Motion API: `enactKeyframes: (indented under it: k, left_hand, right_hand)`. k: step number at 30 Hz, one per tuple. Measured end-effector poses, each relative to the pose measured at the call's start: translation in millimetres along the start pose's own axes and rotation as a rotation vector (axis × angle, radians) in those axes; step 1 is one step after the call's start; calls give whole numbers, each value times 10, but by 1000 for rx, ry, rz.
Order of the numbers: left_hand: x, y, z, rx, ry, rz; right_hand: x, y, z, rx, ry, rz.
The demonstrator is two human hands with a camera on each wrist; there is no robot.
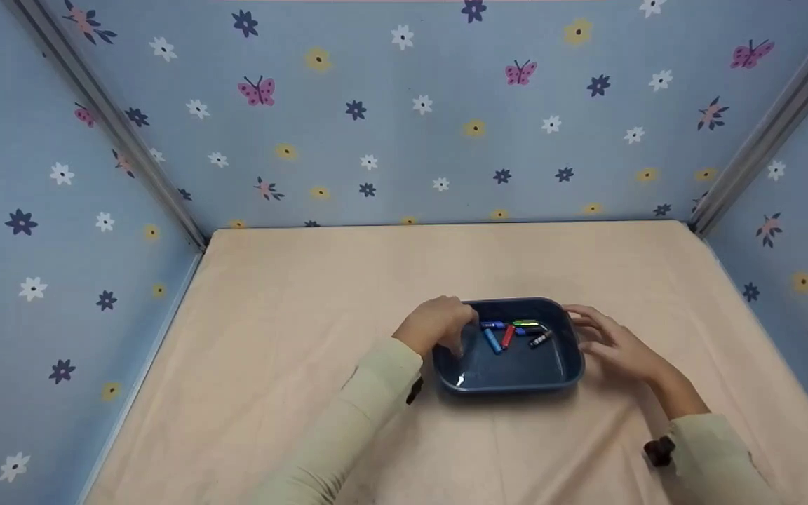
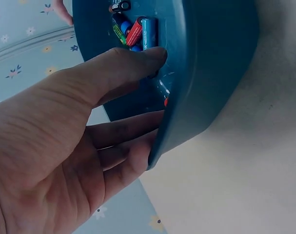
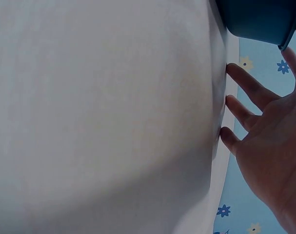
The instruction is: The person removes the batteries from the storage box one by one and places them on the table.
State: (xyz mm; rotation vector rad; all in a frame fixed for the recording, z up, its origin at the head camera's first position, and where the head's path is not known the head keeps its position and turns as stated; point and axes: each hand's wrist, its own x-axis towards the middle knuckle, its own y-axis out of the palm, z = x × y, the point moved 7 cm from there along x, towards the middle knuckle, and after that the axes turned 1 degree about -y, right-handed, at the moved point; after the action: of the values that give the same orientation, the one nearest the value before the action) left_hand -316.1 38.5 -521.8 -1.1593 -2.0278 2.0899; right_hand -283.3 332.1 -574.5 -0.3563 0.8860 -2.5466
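A dark blue plastic tub stands on the cloth with several small batteries in it. Among them are a light blue battery, a red battery, a green battery and a black battery. My left hand reaches over the tub's left rim, thumb and fingers apart on the inside. The wall hides the fingertips in the left wrist view, where a small red spot shows beside them. My right hand is at the tub's right wall, fingers spread and fingertips right at the rim.
A pale peach cloth covers the table. Blue walls with flowers and butterflies close it in at the back and both sides. Grey metal posts run up the back corners. Dark straps sit by the sleeves.
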Motion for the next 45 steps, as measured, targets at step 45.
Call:
enactKeyframes:
  k: [45]
  left_hand:
    - [2, 208, 105, 157, 128, -218]
  right_hand:
    - [2, 12, -11, -29, 17, -8]
